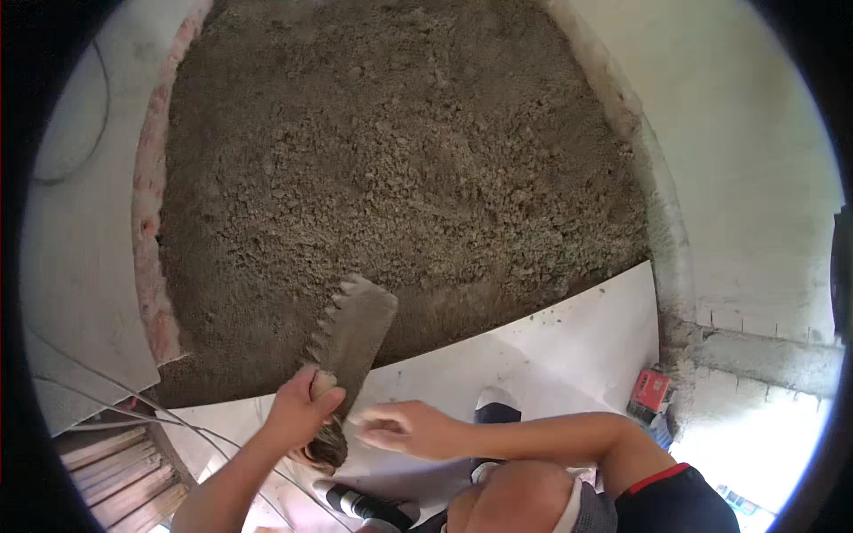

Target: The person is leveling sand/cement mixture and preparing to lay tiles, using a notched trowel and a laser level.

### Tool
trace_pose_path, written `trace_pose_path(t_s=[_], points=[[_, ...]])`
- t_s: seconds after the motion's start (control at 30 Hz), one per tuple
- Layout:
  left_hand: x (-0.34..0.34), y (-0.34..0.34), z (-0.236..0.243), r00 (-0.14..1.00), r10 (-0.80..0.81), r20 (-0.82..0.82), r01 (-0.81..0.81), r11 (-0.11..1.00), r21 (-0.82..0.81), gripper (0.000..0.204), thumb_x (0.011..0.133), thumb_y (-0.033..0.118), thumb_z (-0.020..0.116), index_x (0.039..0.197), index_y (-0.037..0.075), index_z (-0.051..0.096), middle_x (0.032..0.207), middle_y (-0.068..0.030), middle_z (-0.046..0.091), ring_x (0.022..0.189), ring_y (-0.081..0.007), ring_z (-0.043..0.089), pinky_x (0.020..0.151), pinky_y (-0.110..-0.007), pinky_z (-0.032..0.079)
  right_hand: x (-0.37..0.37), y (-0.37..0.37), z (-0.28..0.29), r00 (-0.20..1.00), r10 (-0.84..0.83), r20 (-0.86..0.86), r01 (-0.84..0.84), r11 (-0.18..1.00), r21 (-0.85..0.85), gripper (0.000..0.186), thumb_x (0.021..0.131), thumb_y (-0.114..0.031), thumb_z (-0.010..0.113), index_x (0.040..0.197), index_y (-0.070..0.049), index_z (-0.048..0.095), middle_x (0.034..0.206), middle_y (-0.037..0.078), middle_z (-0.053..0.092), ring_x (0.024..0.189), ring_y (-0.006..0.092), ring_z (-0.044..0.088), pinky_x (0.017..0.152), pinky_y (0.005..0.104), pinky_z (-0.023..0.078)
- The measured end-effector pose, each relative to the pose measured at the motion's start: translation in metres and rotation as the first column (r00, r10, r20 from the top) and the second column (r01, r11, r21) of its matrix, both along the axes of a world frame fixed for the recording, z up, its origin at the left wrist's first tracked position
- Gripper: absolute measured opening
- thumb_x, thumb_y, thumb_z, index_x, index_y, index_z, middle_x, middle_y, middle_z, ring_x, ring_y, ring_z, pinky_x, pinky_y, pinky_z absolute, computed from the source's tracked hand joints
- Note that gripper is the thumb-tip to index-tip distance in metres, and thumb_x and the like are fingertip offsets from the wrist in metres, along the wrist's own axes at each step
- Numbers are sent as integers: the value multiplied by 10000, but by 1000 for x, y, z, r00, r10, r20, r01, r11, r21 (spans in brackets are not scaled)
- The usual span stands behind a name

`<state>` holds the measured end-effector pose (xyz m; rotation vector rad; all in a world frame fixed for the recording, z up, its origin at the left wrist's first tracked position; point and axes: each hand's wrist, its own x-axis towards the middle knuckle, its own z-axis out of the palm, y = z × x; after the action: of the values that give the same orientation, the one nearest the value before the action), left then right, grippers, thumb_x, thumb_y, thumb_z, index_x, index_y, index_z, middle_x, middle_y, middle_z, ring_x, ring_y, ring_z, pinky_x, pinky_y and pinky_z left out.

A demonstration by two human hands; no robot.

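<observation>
My left hand [300,409] grips the handle of a notched metal trowel [357,324], held tilted with its toothed edge to the left, over the front of a bed of rough grey mortar [400,178]. My right hand [400,428] is just right of it, fingers loosely bent and apart, with nothing visible in them. A brown, mottled object [326,449] shows below the trowel and beside my left hand; I cannot make out what it is. Under my hands lies a large white board or tile [569,338] along the mortar's near edge.
Pale walls [746,160] flank the mortar at right and left. Grey cables [98,373] cross the lower left over some pale slats [115,475]. A red box [650,389] sits at the right. My bare knee [524,497] and shoes [364,502] are at the bottom.
</observation>
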<state>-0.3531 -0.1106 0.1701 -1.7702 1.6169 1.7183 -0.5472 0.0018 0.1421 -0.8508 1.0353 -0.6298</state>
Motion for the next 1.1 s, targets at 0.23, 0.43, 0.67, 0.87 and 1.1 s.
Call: trace_pose_path(t_s=[0.23,0.43,0.67,0.87,1.1], points=[[-58,-48,-22,602,-638,479,794,543,-274,291,697,187,669,966,92,613,819,-179,674,812,-380,671,717,-499,528,-115,70,-30,935,5,-355,-20,999,-38,270,975,-258,581,1120,-43,659,1051,158,703,941,308,690,818,385,539],[-108,-51,-30,513,-709,484,858,451,-247,317,699,176,655,1007,106,630,767,-156,672,753,-370,672,685,-493,523,-171,93,-48,809,-161,-565,130,987,-95,245,962,-243,600,1071,-39,682,1026,155,708,912,303,699,780,372,553],[-136,-60,-34,356,-799,485,925,374,-62,325,720,165,655,1041,112,644,861,-148,706,857,-338,694,740,-466,551,-206,109,-64,673,-271,-688,298,951,-83,235,960,-233,606,1054,-34,685,963,161,714,836,294,706,738,358,553],[-125,-70,-27,360,-823,439,928,365,-78,283,707,166,668,985,110,662,812,-162,698,794,-360,692,735,-464,544,-215,105,-64,549,-287,-785,376,924,-74,215,966,-226,602,999,-26,673,833,135,696,743,235,690,712,335,542],[-120,-66,-43,460,-784,417,888,411,-207,289,695,161,670,975,90,660,799,-174,692,769,-363,692,710,-482,544,-217,118,-80,553,-431,-713,548,833,-78,182,965,-181,613,969,-6,664,741,76,666,640,140,635,625,301,523]])
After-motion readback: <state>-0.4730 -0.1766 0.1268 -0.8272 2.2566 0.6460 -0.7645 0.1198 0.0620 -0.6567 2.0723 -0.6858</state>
